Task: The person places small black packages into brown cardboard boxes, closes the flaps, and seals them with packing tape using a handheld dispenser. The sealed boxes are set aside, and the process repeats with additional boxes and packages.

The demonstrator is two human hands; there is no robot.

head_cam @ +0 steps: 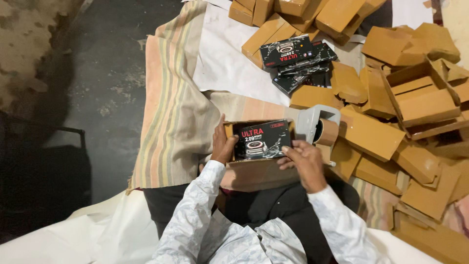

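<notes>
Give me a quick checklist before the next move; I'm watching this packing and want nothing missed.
1. Black product box seated in the open brown carton: cannot tell, it lies at the mouth.
2. Left hand on the box's left edge: ok.
3. Right hand on its right corner: ok.
4. Tape dispenser close by: ok, just beyond the carton.
5. More black boxes stacked ahead: ok.
6. Carton flaps closed: not ok.

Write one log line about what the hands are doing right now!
left hand: grips black box | right hand: on same box | box: inside open brown carton | nearby: tape dispenser
</notes>
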